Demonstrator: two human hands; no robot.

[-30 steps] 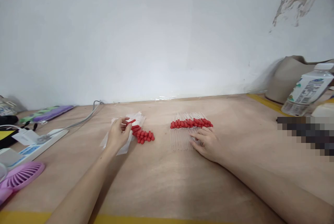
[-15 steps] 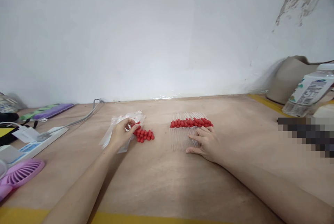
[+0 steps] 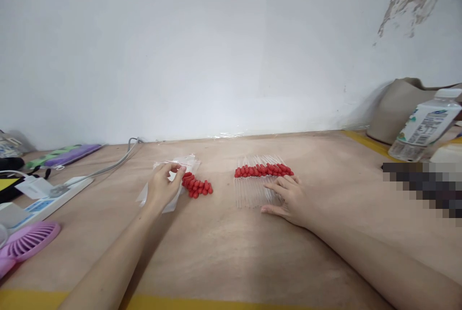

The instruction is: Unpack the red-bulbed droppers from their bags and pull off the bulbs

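Observation:
In the head view my left hand [image 3: 163,186] hovers over a clear plastic zip bag [image 3: 169,204], thumb and fingers slightly apart with nothing visible between them. Just right of its fingertips lies a loose pile of small red rubber bulbs [image 3: 198,187]. My right hand [image 3: 288,199] rests at the right side of a row of clear thin droppers [image 3: 249,194], index finger and thumb spread. A band of red bulbs [image 3: 263,170] runs across the middle of the row. The right hand's curled fingers hide some tube ends.
On the left are a pink fan [image 3: 32,242], a white power strip [image 3: 68,189] with a grey cable and a purple case [image 3: 74,154]. At the right stand a plastic bottle [image 3: 426,124] and a beige container [image 3: 386,112]. A white wall closes off the back.
My left hand has drawn slightly left, away from the red bulbs at its fingertips. My right hand has shifted a little to the right along the droppers.

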